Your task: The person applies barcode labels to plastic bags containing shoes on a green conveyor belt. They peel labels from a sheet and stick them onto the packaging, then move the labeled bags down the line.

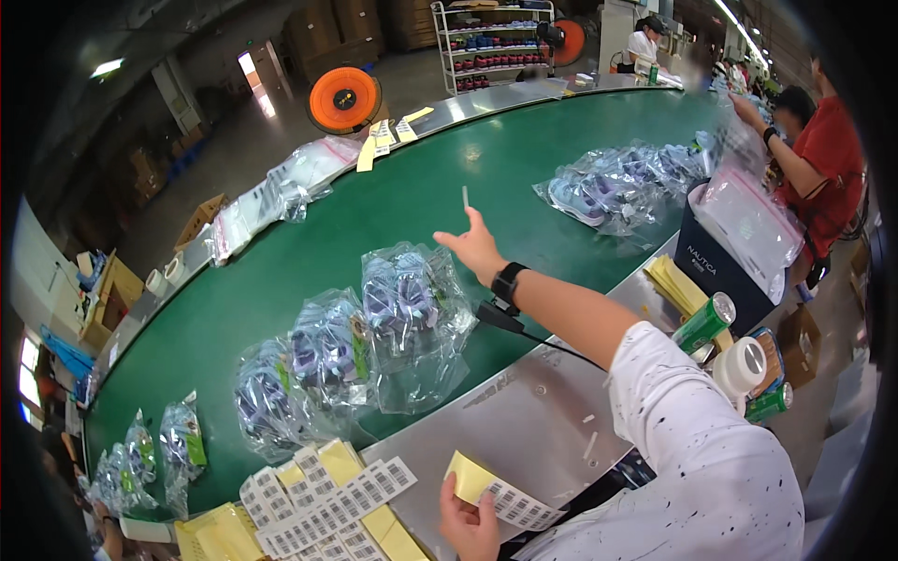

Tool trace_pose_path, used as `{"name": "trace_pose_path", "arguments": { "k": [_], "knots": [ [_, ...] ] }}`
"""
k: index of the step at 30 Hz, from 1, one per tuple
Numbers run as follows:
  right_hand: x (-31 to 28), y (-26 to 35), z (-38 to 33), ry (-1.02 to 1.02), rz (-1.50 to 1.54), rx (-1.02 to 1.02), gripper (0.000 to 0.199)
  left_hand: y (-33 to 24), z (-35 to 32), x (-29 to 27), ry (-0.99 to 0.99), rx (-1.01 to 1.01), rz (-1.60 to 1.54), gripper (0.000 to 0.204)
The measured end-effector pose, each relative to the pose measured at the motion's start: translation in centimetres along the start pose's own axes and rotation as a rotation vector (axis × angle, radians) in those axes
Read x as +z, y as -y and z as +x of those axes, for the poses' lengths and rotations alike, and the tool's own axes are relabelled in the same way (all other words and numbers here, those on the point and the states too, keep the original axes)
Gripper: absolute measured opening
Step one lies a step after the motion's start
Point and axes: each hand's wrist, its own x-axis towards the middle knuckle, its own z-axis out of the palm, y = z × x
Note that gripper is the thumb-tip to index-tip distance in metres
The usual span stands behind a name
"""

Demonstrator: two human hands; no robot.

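My left hand [470, 528] pinches a sheet of barcode labels [510, 500] with a yellow backing, low in the head view above the metal ledge. My right hand [479, 251] reaches out over the green conveyor belt, thumb and index finger spread apart. A narrow pale strip [465, 196] shows right at its index fingertip; whether it sticks to the finger I cannot tell. Nearest to this hand lies a clear bag with a pair of light blue and purple shoes [400, 290]. Two more bagged pairs, one a bagged pair of shoes [327, 346], lie to its left.
More label sheets [327, 510] are spread at the near edge. Bagged shoes [617, 187] lie farther right on the belt [449, 187]. A dark blue box [720, 266], green cans [706, 323] and a black cable [552, 344] are by my right arm. A person in red [828, 159] works at right.
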Motion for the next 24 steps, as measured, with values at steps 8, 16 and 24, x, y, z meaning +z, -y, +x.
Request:
{"name": "trace_pose_path", "arguments": {
  "k": [8,16,24],
  "knots": [
    [-0.9,-4.0,-0.3,0.141,-0.037,0.077,0.080,-0.2,-0.2,0.4,0.012,-0.052,-0.122,0.049],
    [-4.8,-4.3,1.2,0.160,0.272,0.228,0.054,0.8,0.2,0.7,0.017,0.041,-0.101,0.049],
    [-2.0,-0.5,3.5,0.324,0.186,0.397,0.077,0.6,-0.1,0.9,-0.054,0.027,0.023,0.046]
  ]
}}
